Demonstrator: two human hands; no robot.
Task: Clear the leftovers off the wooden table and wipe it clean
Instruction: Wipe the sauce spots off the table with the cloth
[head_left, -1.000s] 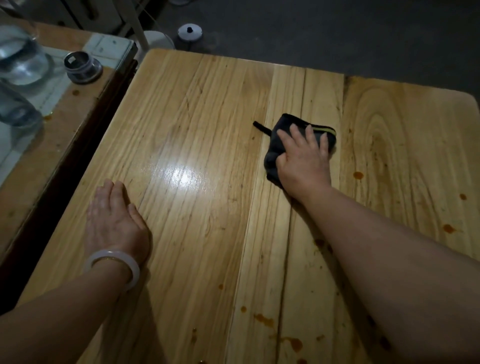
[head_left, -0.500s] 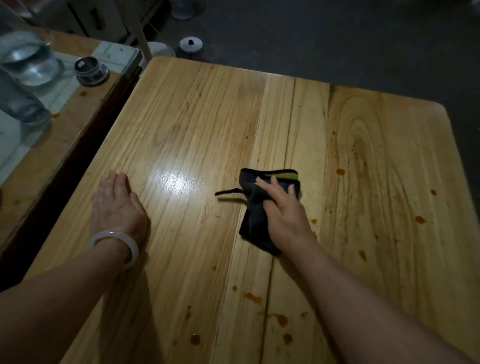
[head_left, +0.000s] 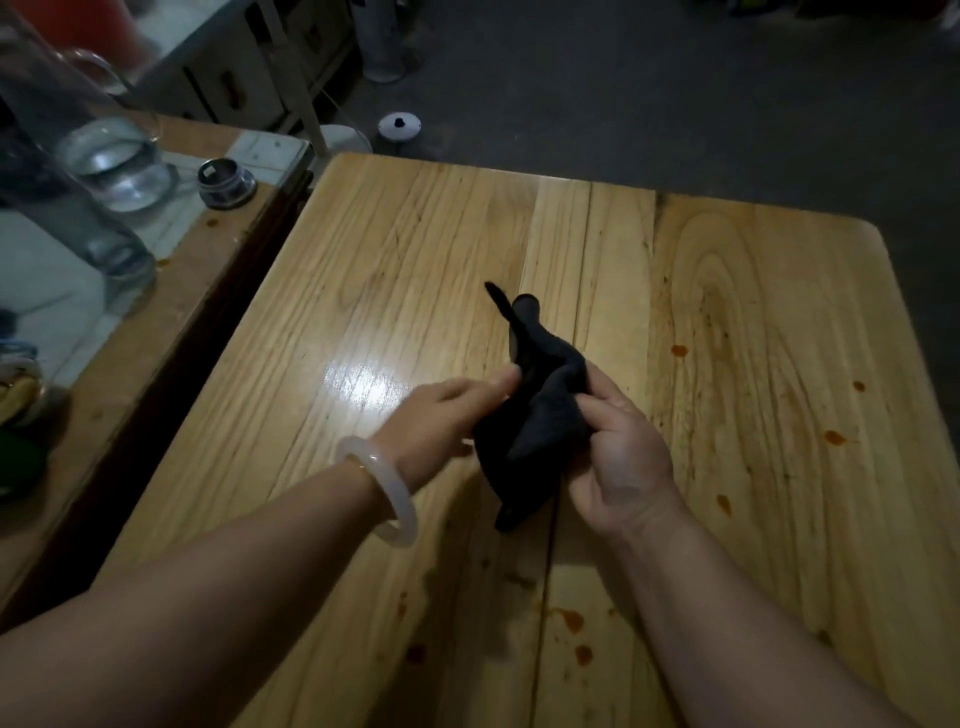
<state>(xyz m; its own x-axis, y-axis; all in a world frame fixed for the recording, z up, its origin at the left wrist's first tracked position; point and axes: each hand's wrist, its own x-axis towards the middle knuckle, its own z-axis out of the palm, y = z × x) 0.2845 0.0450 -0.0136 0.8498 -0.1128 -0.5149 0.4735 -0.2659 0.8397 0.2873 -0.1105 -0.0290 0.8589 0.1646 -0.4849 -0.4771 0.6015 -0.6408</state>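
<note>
Cloth (head_left: 540, 415): black, crumpled, thin strip poking up at top; lifted above wooden bench (head_left: 415, 260), gripped between left hand (head_left: 441, 415) and right hand (head_left: 618, 452). Bench: orange-brown stains (head_left: 835, 437) scattered.

Orange sauce spots (head_left: 835, 437) dot the glossy wooden table (head_left: 395, 270).

The dark cloth (head_left: 540, 410), pressed flat on the wooden table (head_left: 395, 270) half a second ago, is now lifted clear of it and bunched between both hands. The left hand (head_left: 441, 415), earlier laid flat on the wood, is now brought across to the cloth, while the right hand (head_left: 618, 457) is turned and closed around its other side.
</note>
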